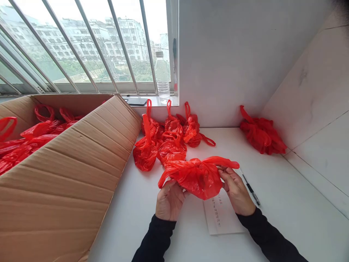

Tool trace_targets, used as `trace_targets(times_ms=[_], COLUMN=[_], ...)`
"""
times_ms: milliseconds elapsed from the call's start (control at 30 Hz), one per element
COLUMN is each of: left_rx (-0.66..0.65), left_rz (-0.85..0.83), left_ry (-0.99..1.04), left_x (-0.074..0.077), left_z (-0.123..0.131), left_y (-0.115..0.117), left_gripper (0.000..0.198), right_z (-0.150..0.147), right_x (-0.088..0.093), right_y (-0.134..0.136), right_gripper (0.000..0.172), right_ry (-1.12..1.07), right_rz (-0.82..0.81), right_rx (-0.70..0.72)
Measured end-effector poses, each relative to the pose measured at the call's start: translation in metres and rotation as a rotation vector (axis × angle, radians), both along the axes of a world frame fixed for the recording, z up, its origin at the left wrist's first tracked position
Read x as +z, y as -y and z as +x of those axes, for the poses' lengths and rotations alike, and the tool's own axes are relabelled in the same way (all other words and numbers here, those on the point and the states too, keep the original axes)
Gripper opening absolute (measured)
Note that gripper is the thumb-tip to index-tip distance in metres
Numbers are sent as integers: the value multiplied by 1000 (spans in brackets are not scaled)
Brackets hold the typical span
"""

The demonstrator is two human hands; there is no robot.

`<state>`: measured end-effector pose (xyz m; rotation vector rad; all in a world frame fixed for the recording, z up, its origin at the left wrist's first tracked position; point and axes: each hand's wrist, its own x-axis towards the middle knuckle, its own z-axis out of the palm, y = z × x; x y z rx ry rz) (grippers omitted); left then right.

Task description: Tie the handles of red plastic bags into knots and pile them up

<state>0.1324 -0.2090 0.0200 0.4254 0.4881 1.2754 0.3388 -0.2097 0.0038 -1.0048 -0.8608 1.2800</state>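
A knotted red plastic bag [200, 180] hangs above the white table between my two hands, its handle ends sticking out to both sides. My left hand [171, 200] grips its lower left side, thumb in front and the other fingers partly hidden beneath. At the bag's right side, my right hand [235, 189] pinches the plastic near the handle end. What the bag contains cannot be made out. Under it lies a sheet of paper [222, 218] with handwritten marks, partly covered by the bag. A black pen [252, 191] rests just right of my right hand.
Several tied red bags [171, 147] sit together behind my hands. Another red bag [263, 136] lies by the right wall. At left stands a cardboard box [81, 156] holding more red bags. A water bottle [163, 78] and a dark phone-like object [136, 101] are on the sill of the barred window.
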Motion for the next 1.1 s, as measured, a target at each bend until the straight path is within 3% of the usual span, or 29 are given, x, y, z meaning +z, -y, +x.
trace_targets(times_ms=[167,300,467,667,900,1100], left_rx=[5,-9,-13,6,130,155], left_rz=[-20,-26,-18,-49,-244,-205], left_ry=[-49,-58,-73,-97,-106,-231], left_x=[0,0,-1,-4,-3,2], left_z=[4,5,5,4,-1,1], left_y=[1,1,1,1,1,5], left_gripper=[43,43,44,32,19,21], right_z=[1,1,1,2,5,-11], right_x=[-14,-13,-9,-10,18,47], right_y=[2,5,7,8,0,-27], right_gripper=[26,24,26,25,25,34], right_ry=[-54,-31,-10,6,196,463], right_rz=[-42,-58,-10,-13,26,74], right_rx=[-1,-61,37,37,274,369])
